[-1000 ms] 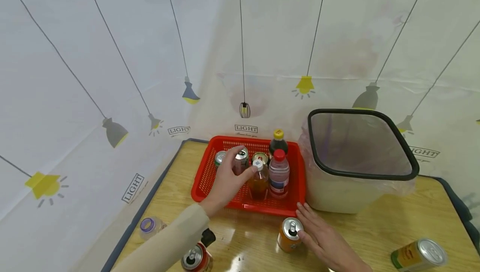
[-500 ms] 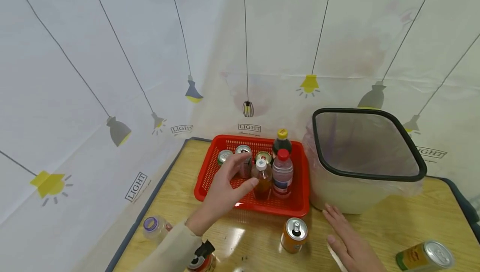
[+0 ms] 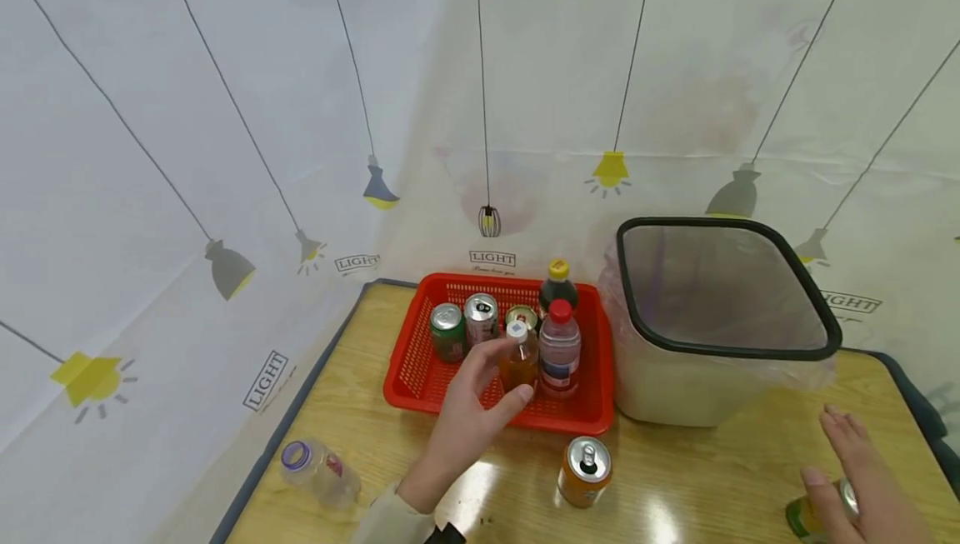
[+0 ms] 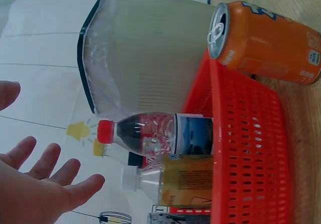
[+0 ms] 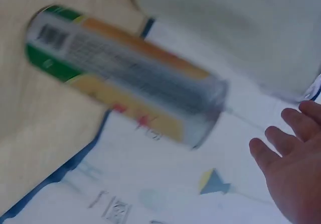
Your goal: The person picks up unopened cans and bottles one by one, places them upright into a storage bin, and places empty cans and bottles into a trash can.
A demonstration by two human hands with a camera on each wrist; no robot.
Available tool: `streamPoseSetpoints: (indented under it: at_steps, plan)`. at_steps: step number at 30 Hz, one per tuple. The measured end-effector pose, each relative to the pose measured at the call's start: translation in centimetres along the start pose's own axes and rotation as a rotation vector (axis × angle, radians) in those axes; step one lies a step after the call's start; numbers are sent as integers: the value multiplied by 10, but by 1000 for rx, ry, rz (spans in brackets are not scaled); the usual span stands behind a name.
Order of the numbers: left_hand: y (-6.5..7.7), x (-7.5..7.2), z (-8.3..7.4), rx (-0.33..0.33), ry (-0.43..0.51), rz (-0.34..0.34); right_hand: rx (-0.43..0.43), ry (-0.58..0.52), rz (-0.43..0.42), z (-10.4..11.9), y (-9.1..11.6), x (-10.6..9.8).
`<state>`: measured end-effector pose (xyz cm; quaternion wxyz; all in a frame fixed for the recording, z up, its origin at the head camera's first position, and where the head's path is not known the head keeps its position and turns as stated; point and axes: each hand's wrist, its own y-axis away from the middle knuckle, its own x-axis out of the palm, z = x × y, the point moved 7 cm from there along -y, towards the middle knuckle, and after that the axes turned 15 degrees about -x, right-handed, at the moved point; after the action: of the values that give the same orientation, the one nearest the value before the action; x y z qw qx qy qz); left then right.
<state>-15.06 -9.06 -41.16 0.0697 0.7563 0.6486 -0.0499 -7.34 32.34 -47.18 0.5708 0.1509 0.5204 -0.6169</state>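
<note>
My left hand [image 3: 476, 415] hovers in front of the red basket [image 3: 495, 419], thumb and fingers spread around air. In the head view it overlaps a small bottle of amber drink with a white cap [image 3: 519, 369]. Beside that bottle stands a clear bottle with a red cap [image 3: 559, 352]. On the right, my right hand [image 3: 870, 477] is raised over a yellow and green can [image 3: 804, 519] and partly hides it; its fingers are extended. The right wrist view has this can [image 5: 120, 73] apart from the fingers. An orange can [image 3: 583, 477] stands opened on the table between the hands.
A green can [image 3: 447, 334], a silver-topped can [image 3: 482, 319] and a dark bottle with a yellow cap [image 3: 557, 286] are also in the basket. A lined bin with a black rim [image 3: 720, 394] stands right of it. A clear bottle with a purple neck ring [image 3: 322, 473] lies at left.
My right hand has left the orange can and moved right, over the yellow and green can. My left hand has drawn lower, away from the cans in the basket.
</note>
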Motion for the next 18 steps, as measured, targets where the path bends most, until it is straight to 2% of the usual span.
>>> streamPoseSetpoints:
  at_steps: [4, 9, 11, 12, 15, 18]
  plan:
    - [2, 3, 10, -19, 16, -18, 210, 31, 4, -37, 14, -5]
    - [3, 10, 13, -5, 0, -12, 642, 10, 135, -89, 45, 6]
    - [3, 15, 15, -2, -32, -2, 793, -85, 75, -104, 60, 14]
    - [2, 18, 16, 2, -47, 4, 841, -138, 19, -111, 66, 20]
    - [3, 27, 18, 26, -118, 17, 861, -307, -216, -120, 79, 36]
    - [4, 35, 19, 67, -180, 37, 906, -469, -360, -125, 89, 50]
